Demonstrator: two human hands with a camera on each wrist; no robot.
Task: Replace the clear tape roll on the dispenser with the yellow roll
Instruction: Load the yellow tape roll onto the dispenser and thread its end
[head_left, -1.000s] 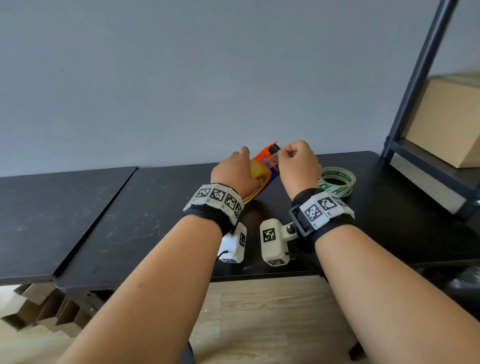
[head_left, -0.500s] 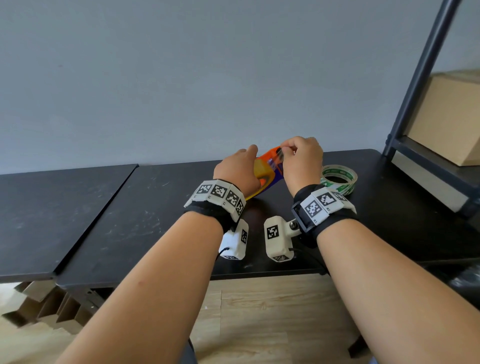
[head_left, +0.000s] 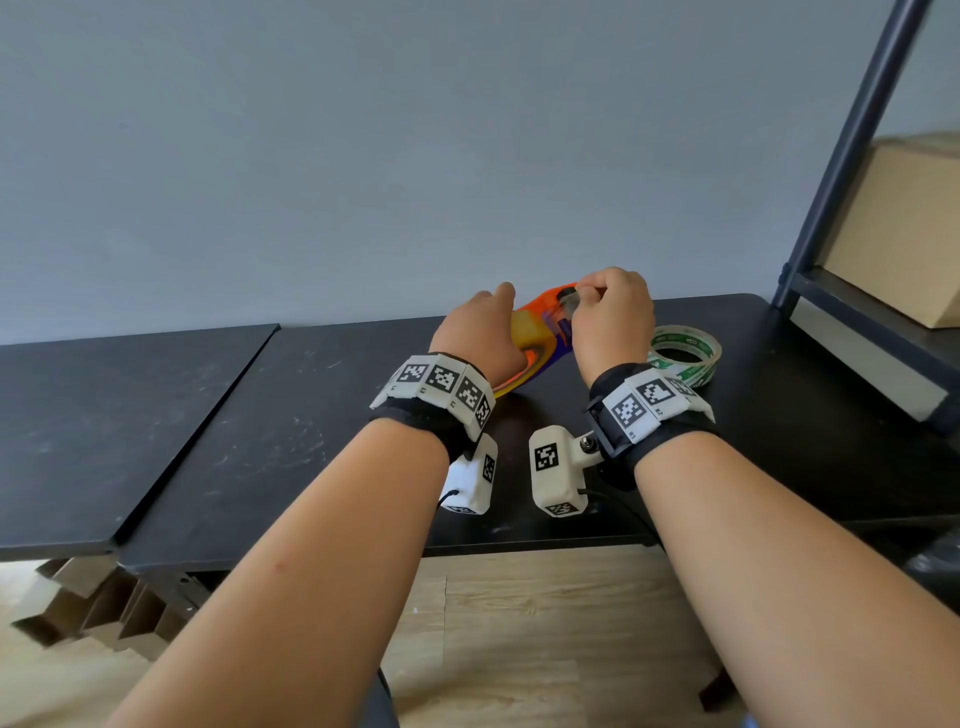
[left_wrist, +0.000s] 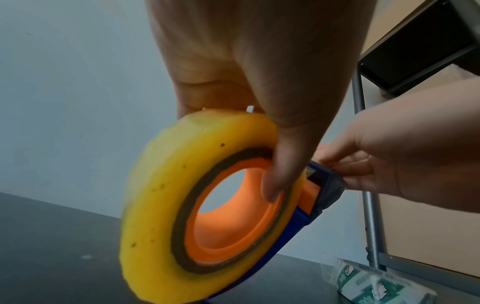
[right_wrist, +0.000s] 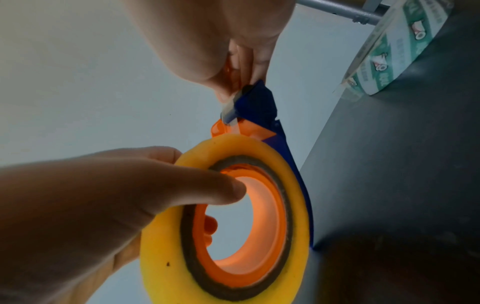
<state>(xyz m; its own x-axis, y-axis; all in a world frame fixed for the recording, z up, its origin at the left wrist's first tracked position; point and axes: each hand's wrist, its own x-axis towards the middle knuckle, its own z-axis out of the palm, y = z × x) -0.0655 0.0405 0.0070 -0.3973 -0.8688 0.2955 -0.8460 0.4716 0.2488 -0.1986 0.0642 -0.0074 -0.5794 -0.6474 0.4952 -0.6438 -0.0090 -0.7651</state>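
Observation:
The yellow tape roll (left_wrist: 161, 205) (right_wrist: 296, 176) (head_left: 527, 328) sits on the orange hub of the orange-and-blue dispenser (head_left: 545, 322) (left_wrist: 293, 224) (right_wrist: 259, 107), held tilted above the black table (head_left: 311, 415). My left hand (head_left: 480, 338) (left_wrist: 259, 82) grips the roll and dispenser, thumb hooked at the hub's rim, fingers behind. My right hand (head_left: 610, 317) (right_wrist: 233, 51) (left_wrist: 376, 164) pinches the dispenser's top end by the cutter. The clear tape roll (head_left: 684, 358) (right_wrist: 394, 47) (left_wrist: 374, 286), with green print inside, lies flat on the table to the right, apart from both hands.
A dark metal shelf frame (head_left: 852, 156) rises at the right, with a cardboard box (head_left: 904, 228) on its shelf. A second black tabletop (head_left: 104, 415) adjoins on the left. A grey wall stands close behind. Wood floor and cardboard pieces (head_left: 93, 608) lie below.
Both hands have lifted slightly and tilted the dispenser more upright. My right hand's pinch has shifted up to the dispenser's top end. The clear roll has stayed put.

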